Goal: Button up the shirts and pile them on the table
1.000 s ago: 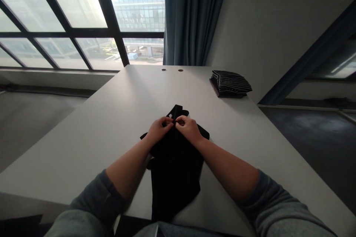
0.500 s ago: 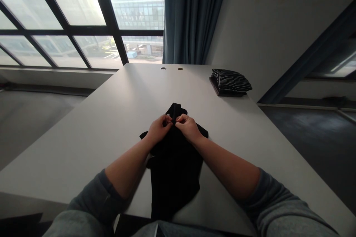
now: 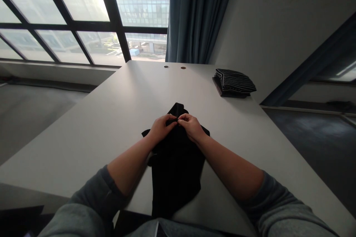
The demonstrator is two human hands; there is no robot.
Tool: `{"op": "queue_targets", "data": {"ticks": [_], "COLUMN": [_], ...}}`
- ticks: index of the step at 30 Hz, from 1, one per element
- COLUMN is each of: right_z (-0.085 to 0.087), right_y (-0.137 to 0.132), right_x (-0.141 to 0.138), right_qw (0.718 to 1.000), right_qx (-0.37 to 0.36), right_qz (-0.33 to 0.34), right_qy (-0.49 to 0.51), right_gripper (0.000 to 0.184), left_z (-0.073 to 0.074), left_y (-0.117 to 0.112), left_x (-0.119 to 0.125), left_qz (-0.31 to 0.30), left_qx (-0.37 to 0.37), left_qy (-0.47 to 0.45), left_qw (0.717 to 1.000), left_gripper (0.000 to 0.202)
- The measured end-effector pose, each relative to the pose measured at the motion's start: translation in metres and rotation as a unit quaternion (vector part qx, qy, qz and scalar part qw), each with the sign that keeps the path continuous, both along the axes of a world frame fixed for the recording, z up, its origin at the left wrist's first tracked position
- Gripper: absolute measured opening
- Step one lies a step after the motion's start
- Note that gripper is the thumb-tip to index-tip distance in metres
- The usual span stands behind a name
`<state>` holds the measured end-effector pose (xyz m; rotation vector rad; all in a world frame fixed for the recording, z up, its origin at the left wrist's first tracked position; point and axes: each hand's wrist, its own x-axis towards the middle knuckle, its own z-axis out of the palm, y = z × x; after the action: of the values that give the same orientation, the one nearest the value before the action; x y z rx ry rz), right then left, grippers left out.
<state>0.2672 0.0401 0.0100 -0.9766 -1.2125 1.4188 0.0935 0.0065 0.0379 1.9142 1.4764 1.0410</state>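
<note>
Black cloth garment (image 3: 175,170) lies on white table (image 3: 91,126), mid-table right in front of the person, lower end close to the near edge. Matte, rumpled, no pattern visible; narrow folded peak at top, pointed flap out each side, body tapering toward the person. Exact garment type: can't tell. L hand (image 3: 160,129) & R hand (image 3: 191,127) both closed in a pinch on the cloth just below the peak, fingertips meeting, so both are gripping it. Grey sleeves (image 3: 94,196) end near the elbows, forearms bare. Far right of table, well apart from hands: folded black-&-white striped cloth (image 3: 235,80) on dark flat board (image 3: 218,88). Two small round holes (image 3: 166,66) near far edge. Behind: big window (image 3: 139,0) w/ dark frames, blue curtain (image 3: 196,14).
</note>
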Motion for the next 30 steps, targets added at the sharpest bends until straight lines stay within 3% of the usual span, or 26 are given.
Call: {"op": "queue_targets", "data": {"ticks": [7,15,22,26,30], "right_z": [0.001,0.004,0.007,0.016,0.023], "right_y": [0.001,0.004,0.004,-0.001,-0.004], "right_x": [0.001,0.001,0.008,0.012,0.014], "right_qw": [0.998,0.999,0.993,0.967,0.947], "right_qx": [-0.057,-0.045,0.026,0.1,0.154], "right_qz": [0.013,-0.003,0.0,-0.011,-0.012], "right_qy": [0.036,0.01,-0.117,-0.232,-0.28], "right_gripper": [0.024,0.023,0.018,0.016,0.016], "left_z": [0.002,-0.001,0.0,0.003,0.005], "left_y": [0.001,-0.001,-0.003,-0.002,-0.002], "left_x": [-0.004,0.0,0.002,0.0,0.0], "left_qz": [-0.021,0.015,-0.001,-0.013,-0.018], "left_qx": [-0.001,0.025,0.029,0.014,0.006], "left_qy": [-0.009,0.009,0.023,0.019,0.013], "left_qw": [1.0,1.0,0.999,1.0,1.0], "left_gripper": [0.022,0.022,0.024,0.02,0.017]}}
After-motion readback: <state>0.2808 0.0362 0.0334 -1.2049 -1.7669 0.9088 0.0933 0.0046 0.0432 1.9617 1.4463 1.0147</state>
